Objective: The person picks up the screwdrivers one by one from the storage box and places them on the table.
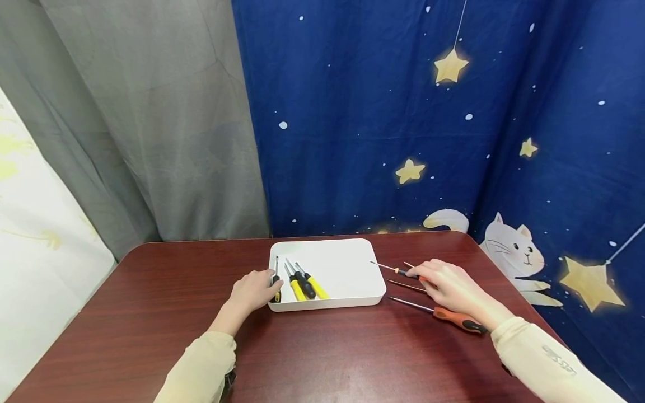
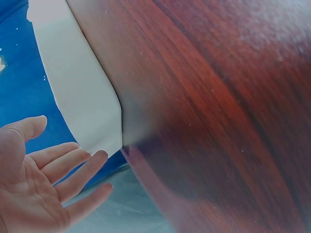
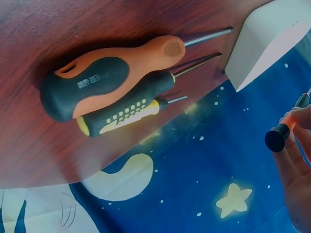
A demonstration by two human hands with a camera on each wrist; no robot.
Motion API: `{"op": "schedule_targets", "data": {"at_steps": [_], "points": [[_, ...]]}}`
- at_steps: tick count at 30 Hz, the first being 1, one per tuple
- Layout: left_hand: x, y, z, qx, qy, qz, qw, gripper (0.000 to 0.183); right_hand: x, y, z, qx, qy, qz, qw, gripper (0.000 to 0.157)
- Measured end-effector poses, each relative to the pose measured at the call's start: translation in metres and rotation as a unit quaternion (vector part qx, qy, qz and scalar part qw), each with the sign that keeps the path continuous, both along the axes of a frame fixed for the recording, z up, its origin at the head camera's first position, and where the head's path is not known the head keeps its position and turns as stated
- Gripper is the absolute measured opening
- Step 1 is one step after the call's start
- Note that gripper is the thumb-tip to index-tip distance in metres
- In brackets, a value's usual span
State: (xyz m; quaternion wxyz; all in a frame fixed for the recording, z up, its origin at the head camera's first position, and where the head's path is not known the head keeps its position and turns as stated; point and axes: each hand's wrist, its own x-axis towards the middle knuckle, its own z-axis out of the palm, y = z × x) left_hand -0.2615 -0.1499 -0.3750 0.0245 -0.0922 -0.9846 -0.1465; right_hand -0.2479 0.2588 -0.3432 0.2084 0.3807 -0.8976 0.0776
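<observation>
My right hand (image 1: 445, 282) grips a small orange and black screwdriver (image 3: 282, 132), its shaft reaching over the right rim of a white tray (image 1: 347, 271). My left hand (image 1: 253, 289) rests at the tray's left end, its fingers fairly straight along the outer wall (image 2: 77, 77) in the left wrist view. Close by its thumb, inside the tray, lies a black and yellow screwdriver (image 1: 276, 289). Beside that one lie a yellow-handled screwdriver (image 1: 297, 289), a black-handled screwdriver (image 1: 305, 286) and another yellow-handled screwdriver (image 1: 317, 287).
Right of the tray, on the dark red table (image 1: 322, 358), lies a large orange and black screwdriver (image 3: 116, 73). Next to it are a black and yellow screwdriver (image 3: 141, 97) and a smaller yellow one (image 3: 141, 114). Curtains (image 1: 353, 112) hang behind the table.
</observation>
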Motion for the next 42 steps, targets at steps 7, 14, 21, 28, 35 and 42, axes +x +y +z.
{"op": "schedule_targets", "data": {"at_steps": [7,14,21,28,35,42], "points": [[-0.001,0.0,-0.001,-0.001,0.002,0.001,1.0,0.033,0.004,0.008,-0.003,-0.003,0.001,-0.003,1.0,0.033],[0.0,0.0,0.0,-0.003,0.001,0.0,1.0,0.034,0.01,0.016,-0.007,-0.006,0.0,-0.009,1.0,0.034],[0.0,0.001,0.0,-0.004,0.002,0.002,1.0,0.035,0.015,0.022,-0.008,0.002,-0.007,-0.023,1.0,0.033],[0.0,0.001,0.0,-0.004,0.003,0.0,1.0,0.033,0.021,0.027,-0.012,0.005,-0.009,-0.018,1.0,0.03],[0.0,0.001,0.0,-0.006,0.002,0.005,1.0,0.033,0.025,0.031,-0.017,0.0,-0.005,-0.01,1.0,0.029],[0.0,0.001,-0.001,-0.004,-0.001,0.003,1.0,0.034,0.029,0.035,-0.022,-0.006,0.011,0.001,1.0,0.031]]}}
